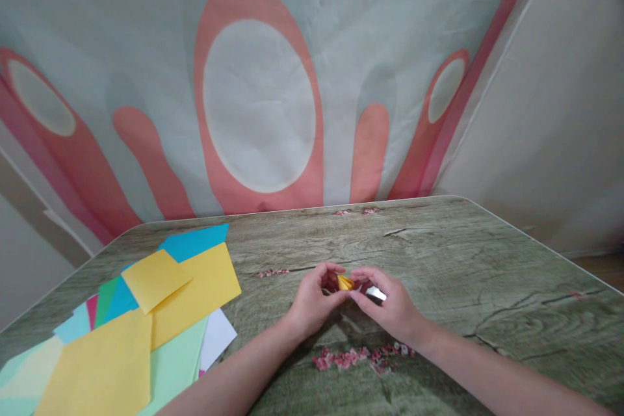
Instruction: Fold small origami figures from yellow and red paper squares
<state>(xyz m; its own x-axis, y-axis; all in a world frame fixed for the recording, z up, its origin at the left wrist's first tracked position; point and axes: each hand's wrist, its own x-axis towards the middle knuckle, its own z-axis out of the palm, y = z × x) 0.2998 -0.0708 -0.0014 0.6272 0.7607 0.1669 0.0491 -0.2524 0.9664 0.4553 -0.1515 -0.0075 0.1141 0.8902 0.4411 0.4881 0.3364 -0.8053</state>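
Note:
A small folded piece of yellow paper (345, 283) is held between my two hands above the middle of the table. My left hand (316, 296) closes on its left side, thumb below and fingers curled over the top. From the right, my right hand (387, 302) pinches it with thumb and fingers, the fingertips of both hands nearly meeting. Inside the curl of the right hand a small whitish piece (376, 294) shows; whether it is joined to the yellow paper I cannot tell. The fingers hide part of the folds.
Loose sheets of coloured paper overlap at the left of the table, among them a yellow sheet (107, 364), a blue sheet (195, 242) and a pale green sheet (178, 357). The wood-patterned table (463, 253) ends at a printed backdrop (336, 26).

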